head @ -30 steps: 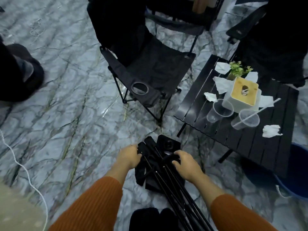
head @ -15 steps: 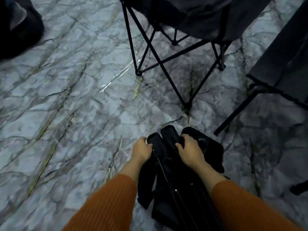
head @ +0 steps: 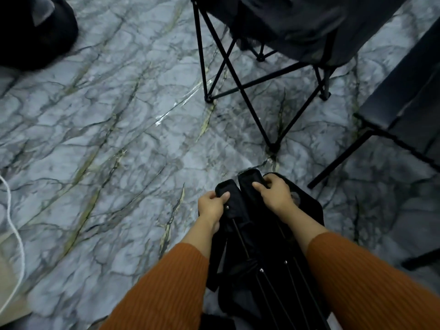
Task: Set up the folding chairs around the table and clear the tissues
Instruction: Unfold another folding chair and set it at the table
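open marble floor [head: 114, 144] leftward; unfolded chair legs [head: 240, 86] ahead, table leg [head: 340, 158] right

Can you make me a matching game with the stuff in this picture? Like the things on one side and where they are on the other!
Things:
1. folded chair
2. open chair
3. white cord
4. table

Places:
A. at the left edge, lying on the floor
B. at the right edge
C. top middle, standing on its crossed legs
D. bottom middle, gripped by the left hand and right hand

Pairs: 1-D, 2-C, 3-A, 4-B
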Action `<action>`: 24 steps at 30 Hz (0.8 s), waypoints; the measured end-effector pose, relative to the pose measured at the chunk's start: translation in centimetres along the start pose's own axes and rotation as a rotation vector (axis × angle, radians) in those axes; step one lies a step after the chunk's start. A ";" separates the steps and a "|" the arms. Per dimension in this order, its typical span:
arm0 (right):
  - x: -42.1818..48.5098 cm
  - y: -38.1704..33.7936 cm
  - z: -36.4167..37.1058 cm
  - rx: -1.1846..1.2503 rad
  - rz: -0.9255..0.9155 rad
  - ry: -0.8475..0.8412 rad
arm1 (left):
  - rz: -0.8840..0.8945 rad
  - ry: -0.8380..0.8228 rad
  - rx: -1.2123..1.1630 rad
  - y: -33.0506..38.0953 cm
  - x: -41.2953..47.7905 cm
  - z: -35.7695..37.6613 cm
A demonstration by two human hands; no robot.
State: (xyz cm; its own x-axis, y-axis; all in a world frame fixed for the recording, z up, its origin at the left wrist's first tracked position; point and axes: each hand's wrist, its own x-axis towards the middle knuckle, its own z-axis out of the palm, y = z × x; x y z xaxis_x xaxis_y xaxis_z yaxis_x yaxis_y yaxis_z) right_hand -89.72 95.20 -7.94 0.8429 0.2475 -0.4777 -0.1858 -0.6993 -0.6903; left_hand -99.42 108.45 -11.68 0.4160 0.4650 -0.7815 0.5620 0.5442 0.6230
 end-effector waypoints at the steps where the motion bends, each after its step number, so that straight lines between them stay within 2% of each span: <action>1: -1.6 -1.2 -1.3 0.021 -0.014 -0.027 | 0.018 -0.018 -0.012 0.9 -2.2 -0.4; 5: -9.8 -6.4 -7.1 0.074 -0.042 -0.145 | 0.059 -0.105 -0.062 4.4 -12.9 -2.4; 11: -25.6 -12.3 -15.5 0.128 -0.040 -0.126 | 0.022 -0.152 0.000 7.6 -28.9 -4.6; 17: -39.4 -14.9 -24.1 0.199 0.021 0.065 | 0.212 -0.333 0.258 13.6 -42.7 -3.8; 21: -47.1 -14.7 -30.4 0.232 0.014 0.253 | 0.404 -0.494 0.484 16.0 -49.9 -2.0; 24: -52.5 -13.3 -34.1 0.265 0.027 0.377 | 0.548 -0.548 0.600 17.7 -53.8 -1.7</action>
State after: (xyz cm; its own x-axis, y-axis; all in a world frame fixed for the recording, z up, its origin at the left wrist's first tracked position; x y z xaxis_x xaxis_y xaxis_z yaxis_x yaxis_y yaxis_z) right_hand -114.27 68.66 44.83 0.9517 -0.0636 -0.3004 -0.2915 -0.4944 -0.8189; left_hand -113.06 94.24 41.45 0.9167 0.0763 -0.3921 0.3995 -0.1662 0.9016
